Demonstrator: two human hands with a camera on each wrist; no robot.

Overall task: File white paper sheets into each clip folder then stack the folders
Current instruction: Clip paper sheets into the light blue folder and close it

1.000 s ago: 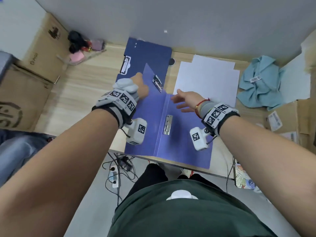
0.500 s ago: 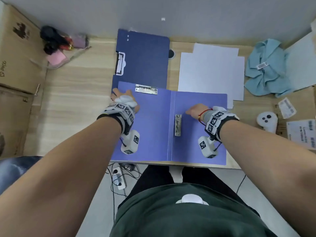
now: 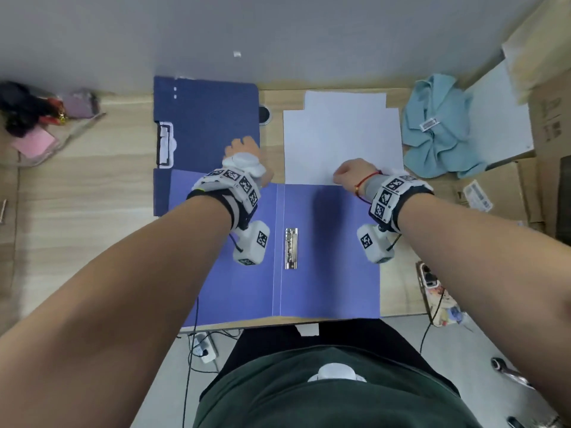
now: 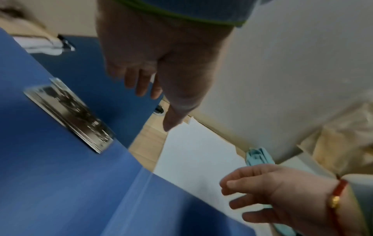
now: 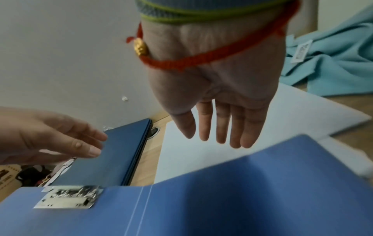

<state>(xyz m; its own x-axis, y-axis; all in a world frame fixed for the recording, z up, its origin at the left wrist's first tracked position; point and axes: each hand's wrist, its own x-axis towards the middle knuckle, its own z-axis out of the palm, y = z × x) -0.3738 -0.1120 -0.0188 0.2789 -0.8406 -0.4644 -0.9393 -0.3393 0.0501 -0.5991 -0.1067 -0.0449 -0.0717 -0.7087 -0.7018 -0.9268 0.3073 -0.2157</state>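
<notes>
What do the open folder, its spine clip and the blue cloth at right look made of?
Open folder: likely plastic or coated card, smooth matte, crisp fold lines. Spine clip: metal, shiny silver with reflections. Blue cloth: soft fabric, crumpled folds, sewn label.

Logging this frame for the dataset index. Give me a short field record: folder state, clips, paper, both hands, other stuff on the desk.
open folder: lies flat at the desk's near edge, no paper in it
spine clip: metal, by the centre fold
second clip: metal, top of left flap
closed folders: dark blue, behind the open one
paper sheets: white, overlapping, right of the closed folders
left hand: open, over the closed folders, holds nothing
right hand: open, over the paper's near edge, holds nothing
cloth: light blue, crumpled, right of the paper
</notes>
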